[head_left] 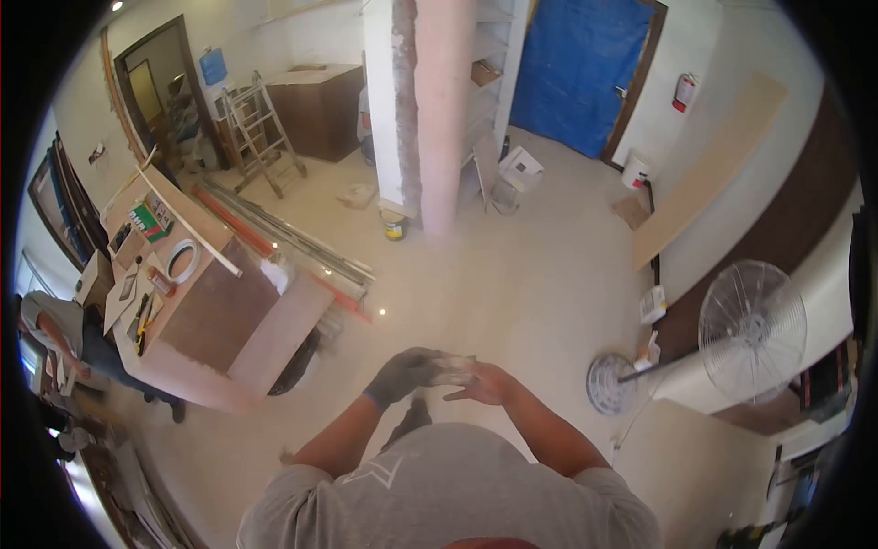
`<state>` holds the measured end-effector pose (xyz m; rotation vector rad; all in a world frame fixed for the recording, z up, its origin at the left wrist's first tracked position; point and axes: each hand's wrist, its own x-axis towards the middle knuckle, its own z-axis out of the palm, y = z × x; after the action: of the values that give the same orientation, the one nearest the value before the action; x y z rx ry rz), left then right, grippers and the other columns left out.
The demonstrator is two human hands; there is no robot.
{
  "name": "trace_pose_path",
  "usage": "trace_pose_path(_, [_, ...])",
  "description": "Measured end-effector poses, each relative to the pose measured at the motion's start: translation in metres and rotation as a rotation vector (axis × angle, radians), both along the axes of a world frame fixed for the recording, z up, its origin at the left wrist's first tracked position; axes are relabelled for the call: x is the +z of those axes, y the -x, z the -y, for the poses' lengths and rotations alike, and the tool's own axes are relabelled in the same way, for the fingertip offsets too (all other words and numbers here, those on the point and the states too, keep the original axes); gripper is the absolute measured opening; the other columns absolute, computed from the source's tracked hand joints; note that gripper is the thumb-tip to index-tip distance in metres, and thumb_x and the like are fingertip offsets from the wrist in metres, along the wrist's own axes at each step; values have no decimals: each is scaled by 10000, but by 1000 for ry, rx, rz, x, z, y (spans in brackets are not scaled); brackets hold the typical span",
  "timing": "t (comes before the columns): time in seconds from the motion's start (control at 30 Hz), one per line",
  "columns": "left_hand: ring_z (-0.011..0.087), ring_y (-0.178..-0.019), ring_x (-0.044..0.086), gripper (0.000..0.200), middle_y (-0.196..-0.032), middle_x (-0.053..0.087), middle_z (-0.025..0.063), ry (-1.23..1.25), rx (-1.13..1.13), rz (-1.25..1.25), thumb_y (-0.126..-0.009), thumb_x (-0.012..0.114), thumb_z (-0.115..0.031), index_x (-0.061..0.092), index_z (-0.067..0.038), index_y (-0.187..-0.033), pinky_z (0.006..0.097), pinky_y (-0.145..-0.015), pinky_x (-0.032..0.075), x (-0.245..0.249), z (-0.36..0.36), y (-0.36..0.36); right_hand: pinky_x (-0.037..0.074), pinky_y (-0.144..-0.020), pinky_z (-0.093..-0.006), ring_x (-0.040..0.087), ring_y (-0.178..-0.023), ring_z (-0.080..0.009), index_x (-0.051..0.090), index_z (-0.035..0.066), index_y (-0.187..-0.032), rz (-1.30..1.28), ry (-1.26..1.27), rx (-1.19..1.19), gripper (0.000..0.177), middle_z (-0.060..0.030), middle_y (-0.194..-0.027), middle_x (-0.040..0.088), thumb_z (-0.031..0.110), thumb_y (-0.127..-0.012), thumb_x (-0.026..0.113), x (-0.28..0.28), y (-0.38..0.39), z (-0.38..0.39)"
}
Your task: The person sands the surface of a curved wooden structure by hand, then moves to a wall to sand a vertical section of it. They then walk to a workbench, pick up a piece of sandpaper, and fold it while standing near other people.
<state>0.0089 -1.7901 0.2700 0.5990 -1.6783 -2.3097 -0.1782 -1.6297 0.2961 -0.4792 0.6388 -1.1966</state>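
Observation:
My left hand [402, 375] wears a dark grey glove with a blue cuff and is held out in front of my chest. Its fingers close on a small pale object [453, 370], blurred and too small to name. From the other side my right hand [487, 382], bare, touches the same object, with its thumb and fingers around the edge. Below both hands is the light, glossy floor [448, 293].
At left stands a wooden counter [206, 316] with tape rolls and tools; a person [69, 334] bends beside it. Long strips [293, 242] lie behind it. A stand fan [753, 331] is at right, a pink column [444, 119] ahead, a ladder [261, 133] at back left.

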Motion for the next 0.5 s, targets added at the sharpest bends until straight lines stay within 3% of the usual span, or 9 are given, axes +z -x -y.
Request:
trace_pose_path(0.03, [168,-1012,641,279,-1130,659,98,-123,13,-102,-962,612,-54,605,-20,-1239,332,-873,550,-10,29,14,352,-1111,-620,352,-1432,-317,308,57,-1533,36,-4,39,593,-135,-1571,324,347,-1040,464,10,15,30])
trace_pose_path(0.13, [169,-1023,641,293,-1140,664,102,43,-73,-72,-935,641,-45,617,-23,-1227,334,-888,540,-5,111,62,378,-1093,-615,360,-1429,-339,310,46,-1528,-19,-105,9,597,-146,-1572,321,338,-1036,481,17,59,107])
trace_pose_path(0.23, [167,-1004,642,301,-1114,674,97,596,-10,94,-908,679,-62,634,-20,-1203,333,-885,532,11,184,118,392,-1081,-613,381,-1414,-361,321,29,-1515,-108,-232,-56,574,-156,-1560,342,316,-1043,474,15,99,174])
trace_pose_path(0.33, [167,-978,640,276,-1064,682,88,144,-22,-15,-895,698,-89,655,-20,-1158,322,-863,526,16,253,180,422,-1061,-588,432,-1370,-382,355,-1,-1486,-232,-247,-154,549,-175,-1503,421,323,-1053,453,29,145,234])
trace_pose_path(0.43, [149,-943,629,266,-1018,682,71,384,-183,122,-881,722,-98,659,-14,-1125,293,-835,516,62,309,235,448,-1052,-534,493,-1313,-368,417,-29,-1437,-309,-208,-147,535,-189,-1439,491,342,-1053,459,35,206,288])
trace_pose_path(0.5, [140,-904,626,261,-983,679,67,246,-129,31,-864,741,-101,662,-6,-1094,290,-805,518,55,348,264,456,-1052,-478,518,-1287,-340,454,-33,-1411,-534,-235,-195,531,-191,-1407,517,356,-1050,467,32,248,329])
